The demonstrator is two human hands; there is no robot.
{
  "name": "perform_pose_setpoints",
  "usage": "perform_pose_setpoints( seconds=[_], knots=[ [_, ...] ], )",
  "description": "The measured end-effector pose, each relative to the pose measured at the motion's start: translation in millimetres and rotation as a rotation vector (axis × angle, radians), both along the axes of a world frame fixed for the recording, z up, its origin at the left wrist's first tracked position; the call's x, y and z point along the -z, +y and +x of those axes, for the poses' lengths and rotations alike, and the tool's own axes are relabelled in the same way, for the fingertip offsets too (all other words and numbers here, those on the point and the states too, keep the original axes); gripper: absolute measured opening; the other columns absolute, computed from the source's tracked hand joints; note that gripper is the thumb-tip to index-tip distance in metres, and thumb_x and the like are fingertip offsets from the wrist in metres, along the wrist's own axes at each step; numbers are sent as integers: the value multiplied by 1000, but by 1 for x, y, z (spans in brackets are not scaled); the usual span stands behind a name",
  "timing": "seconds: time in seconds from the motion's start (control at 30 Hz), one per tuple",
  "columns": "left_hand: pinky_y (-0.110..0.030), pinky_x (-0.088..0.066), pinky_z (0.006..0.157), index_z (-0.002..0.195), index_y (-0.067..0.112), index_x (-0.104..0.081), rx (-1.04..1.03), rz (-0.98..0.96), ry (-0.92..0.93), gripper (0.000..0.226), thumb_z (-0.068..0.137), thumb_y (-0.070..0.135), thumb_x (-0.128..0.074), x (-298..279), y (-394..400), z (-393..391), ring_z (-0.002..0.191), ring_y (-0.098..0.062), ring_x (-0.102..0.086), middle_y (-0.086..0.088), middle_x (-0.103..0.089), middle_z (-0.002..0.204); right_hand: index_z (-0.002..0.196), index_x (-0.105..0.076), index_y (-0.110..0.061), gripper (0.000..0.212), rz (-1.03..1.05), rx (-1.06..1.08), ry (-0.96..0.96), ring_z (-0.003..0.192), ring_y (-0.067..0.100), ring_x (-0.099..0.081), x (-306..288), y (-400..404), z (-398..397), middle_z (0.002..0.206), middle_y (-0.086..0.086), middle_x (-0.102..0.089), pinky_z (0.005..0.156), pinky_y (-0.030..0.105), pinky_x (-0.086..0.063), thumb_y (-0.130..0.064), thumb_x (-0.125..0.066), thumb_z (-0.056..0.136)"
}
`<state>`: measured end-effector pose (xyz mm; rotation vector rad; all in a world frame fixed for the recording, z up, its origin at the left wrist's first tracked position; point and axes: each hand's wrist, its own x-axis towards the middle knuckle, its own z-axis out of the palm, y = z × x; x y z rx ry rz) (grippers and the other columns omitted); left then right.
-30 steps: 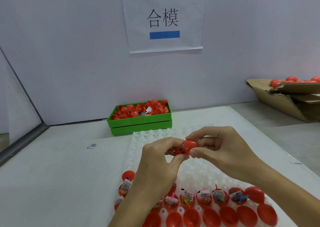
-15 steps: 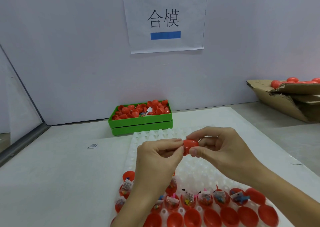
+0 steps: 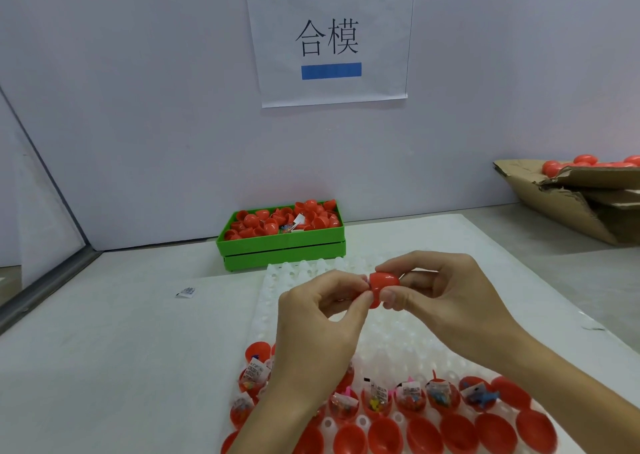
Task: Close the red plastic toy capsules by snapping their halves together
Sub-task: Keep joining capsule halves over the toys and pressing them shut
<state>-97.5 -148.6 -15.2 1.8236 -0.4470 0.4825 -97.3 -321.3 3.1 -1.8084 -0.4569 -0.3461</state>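
I hold a red capsule [image 3: 383, 283] in the air between both hands, above the white moulded tray [image 3: 388, 332]. My right hand [image 3: 446, 301] pinches its right half between thumb and forefinger. My left hand [image 3: 322, 318] pinches its left end with thumb and fingertips; that end is mostly hidden. Near the tray's front edge stand several open red halves with small toys and paper slips [image 3: 410, 396], and a row of empty red halves [image 3: 457, 433] in front of them.
A green crate [image 3: 282, 245] full of red halves stands at the back by the wall. A torn cardboard box [image 3: 571, 207] with closed red capsules lies at the right. A small packet [image 3: 186, 291] lies on the table at the left.
The left hand's fingers have closed in over the capsule's left end, hiding the gap and contents seen earlier. Both hands stay at about the same spot.
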Motion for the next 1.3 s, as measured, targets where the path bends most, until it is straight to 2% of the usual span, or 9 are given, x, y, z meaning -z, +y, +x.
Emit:
perform_pose_setpoints(
  seconds=[0.17, 0.37, 0.6, 0.7, 0.8, 0.93, 1.1, 1.17, 1.3],
  knots=[
    [-13, -53, 85, 103, 36, -65, 52, 24, 21, 43, 75, 10, -84, -1, 3, 3, 97, -1, -69, 20, -72, 99, 93, -72, -29, 24, 10, 22, -3, 71, 14, -74, -4, -3, 1, 78, -6, -76, 67, 17, -57, -29, -74, 70],
    [-11, -53, 82, 103, 34, -71, 37, 60, -67, 30, 85, 11, -76, -1, 3, 3, 95, -2, -69, 23, -71, 98, 95, -73, -22, 21, 21, 0, 14, 71, 17, -74, -3, -2, 0, 78, -1, -77, 68, 20, -58, -11, -77, 77],
    [-8, -51, 81, 101, 37, -68, 23, 149, -164, 25, 86, 17, -69, -2, 3, 2, 96, -1, -66, 24, -68, 99, 94, -74, -22, 22, 8, -1, 2, 70, 17, -74, -2, 0, 0, 77, -1, -76, 67, 19, -57, -9, -78, 77],
    [-8, -51, 80, 99, 32, -69, 26, 158, -168, 20, 86, 17, -68, -1, 4, 3, 95, -2, -66, 23, -68, 97, 96, -74, -20, 22, 25, 11, -9, 69, 17, -73, 0, 1, 0, 76, 1, -76, 68, 19, -57, -8, -78, 77],
    [-7, -50, 80, 99, 35, -70, 8, 153, -173, 26, 87, 13, -72, -1, 3, 3, 95, 0, -66, 23, -69, 97, 96, -74, -22, 23, 19, 19, -25, 69, 16, -73, 0, 2, 0, 75, -1, -76, 68, 20, -57, -12, -79, 76],
    [-5, -49, 79, 110, 44, -59, -28, 113, -140, 43, 83, 16, -78, 0, 2, 2, 94, 8, -66, 29, -68, 96, 94, -73, -25, 25, 24, 2, -43, 69, 15, -73, -2, 2, -2, 77, -3, -76, 66, 17, -56, -26, -76, 69],
    [-10, -52, 81, 107, 34, -71, 32, 57, -94, 36, 82, 8, -77, -1, 6, 4, 95, 0, -68, 24, -70, 101, 92, -72, -30, 22, 11, -11, -47, 68, 14, -72, -2, 1, -2, 77, -3, -76, 65, 15, -55, -28, -74, 70],
    [-12, -53, 83, 108, 35, -72, 68, 17, -62, 38, 82, 6, -76, -2, 6, 4, 97, -2, -68, 24, -71, 103, 93, -72, -31, 21, -8, -4, -51, 69, 15, -72, -2, 0, -2, 79, -5, -76, 66, 16, -55, -31, -73, 72],
    [-10, -51, 82, 110, 35, -70, 134, -34, -32, 40, 85, 4, -73, -4, 6, 3, 101, -2, -66, 24, -71, 105, 97, -73, -24, 23, -2, -28, -49, 72, 15, -73, -3, -1, -1, 82, -4, -76, 65, 21, -57, -32, -70, 75]
  ],
)
